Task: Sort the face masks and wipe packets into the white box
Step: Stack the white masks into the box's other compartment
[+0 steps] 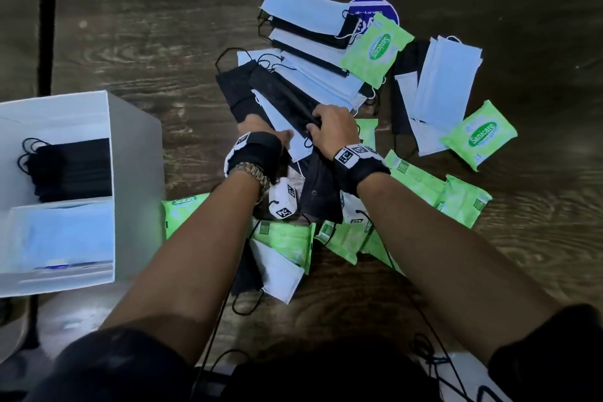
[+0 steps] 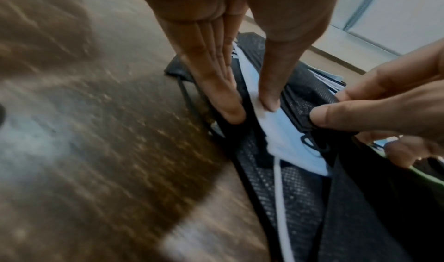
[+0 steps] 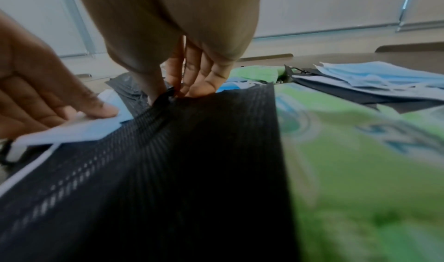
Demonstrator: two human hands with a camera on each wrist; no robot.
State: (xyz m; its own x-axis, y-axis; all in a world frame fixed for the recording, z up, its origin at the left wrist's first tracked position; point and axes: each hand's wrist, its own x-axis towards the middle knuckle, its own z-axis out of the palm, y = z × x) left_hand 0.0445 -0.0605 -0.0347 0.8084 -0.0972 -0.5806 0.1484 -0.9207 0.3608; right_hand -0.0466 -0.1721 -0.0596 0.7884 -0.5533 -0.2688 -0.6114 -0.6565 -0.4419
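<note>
Pinching the near end of a black mask (image 1: 287, 98) in the pile, the right hand (image 1: 332, 127) had thumb and fingers closed on it, left hand (image 1: 261, 130) pressed flat with straight fingers on a blue mask (image 2: 276, 131) beside it, white box (image 1: 137, 153) stood well apart at the left.

left hand (image 1: 261, 127) flat, pressing | right hand (image 1: 332, 124) pinching
</note>
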